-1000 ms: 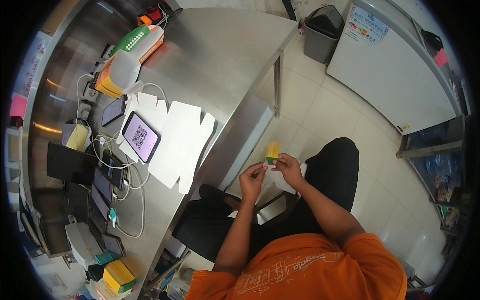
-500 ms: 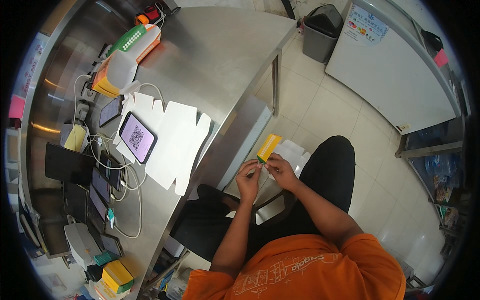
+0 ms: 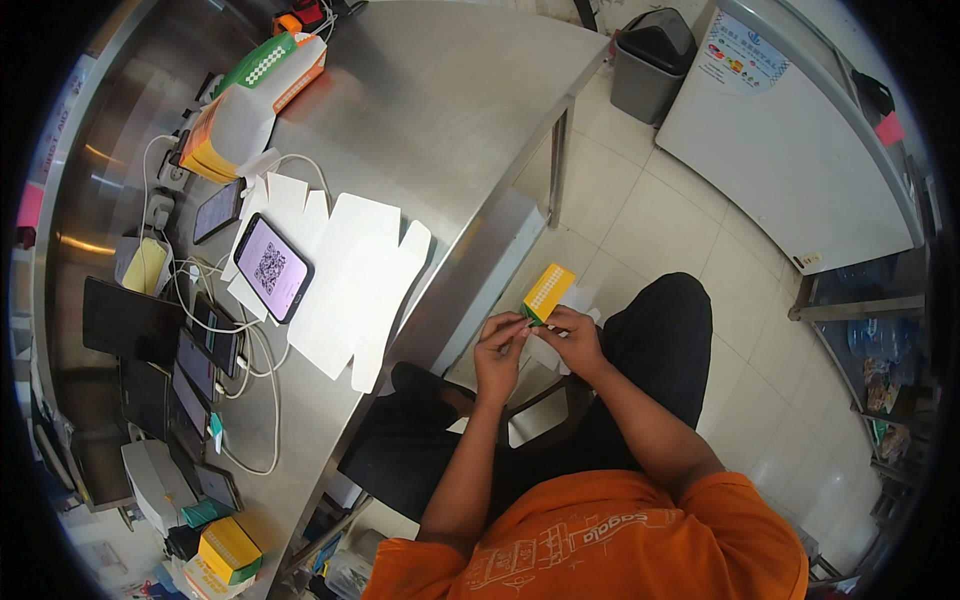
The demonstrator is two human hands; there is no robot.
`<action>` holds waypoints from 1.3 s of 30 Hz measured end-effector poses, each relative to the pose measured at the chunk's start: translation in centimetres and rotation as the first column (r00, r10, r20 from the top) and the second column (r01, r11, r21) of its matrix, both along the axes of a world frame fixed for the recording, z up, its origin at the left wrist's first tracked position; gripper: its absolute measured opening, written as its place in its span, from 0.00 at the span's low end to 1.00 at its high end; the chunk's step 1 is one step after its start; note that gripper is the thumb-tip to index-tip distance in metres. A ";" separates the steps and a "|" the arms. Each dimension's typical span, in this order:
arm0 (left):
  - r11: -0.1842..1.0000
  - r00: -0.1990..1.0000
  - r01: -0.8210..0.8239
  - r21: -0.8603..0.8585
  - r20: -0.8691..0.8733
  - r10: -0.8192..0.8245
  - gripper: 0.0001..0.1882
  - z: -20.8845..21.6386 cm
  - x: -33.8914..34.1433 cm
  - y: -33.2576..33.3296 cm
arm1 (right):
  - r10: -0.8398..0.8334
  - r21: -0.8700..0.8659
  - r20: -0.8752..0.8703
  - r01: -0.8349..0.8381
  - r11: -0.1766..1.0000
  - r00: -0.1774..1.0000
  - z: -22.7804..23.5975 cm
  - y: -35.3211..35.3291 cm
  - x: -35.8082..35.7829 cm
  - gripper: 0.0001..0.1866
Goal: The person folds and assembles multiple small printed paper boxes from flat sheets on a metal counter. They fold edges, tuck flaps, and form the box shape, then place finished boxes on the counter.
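Together, two hands (image 3: 540,345), one yellow carton (image 3: 548,291).

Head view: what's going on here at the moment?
A seated person in an orange shirt holds a small yellow box over their lap with both hands: the left hand and right hand pinch its lower end. Beside them, a steel table carries flat white cardboard sheets, a phone lying on them with its screen lit, more devices on white cables, and a bigger carton at the far end.
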State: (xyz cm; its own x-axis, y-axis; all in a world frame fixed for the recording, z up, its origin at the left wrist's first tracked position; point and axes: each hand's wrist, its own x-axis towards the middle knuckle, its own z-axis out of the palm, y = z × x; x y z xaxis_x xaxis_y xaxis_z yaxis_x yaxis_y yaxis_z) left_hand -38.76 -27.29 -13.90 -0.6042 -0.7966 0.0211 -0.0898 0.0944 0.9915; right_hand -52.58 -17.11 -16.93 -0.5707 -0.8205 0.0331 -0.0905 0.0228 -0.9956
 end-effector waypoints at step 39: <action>0.925 0.982 0.055 -0.375 0.188 0.018 0.12 3.4 -0.3 -0.6 | 0.128 -0.032 0.804 -0.172 0.985 0.580 0.4 -0.1 1.1 0.19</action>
State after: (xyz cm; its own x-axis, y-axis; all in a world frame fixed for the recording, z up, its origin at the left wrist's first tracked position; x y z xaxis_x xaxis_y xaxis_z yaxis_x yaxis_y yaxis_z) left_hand -39.01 -27.87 -10.49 -0.6411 -0.7398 0.2042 -0.2625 0.4614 0.8475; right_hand -51.51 -17.17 -16.52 -0.2167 -0.8847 -0.4127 0.7361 0.1296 -0.6644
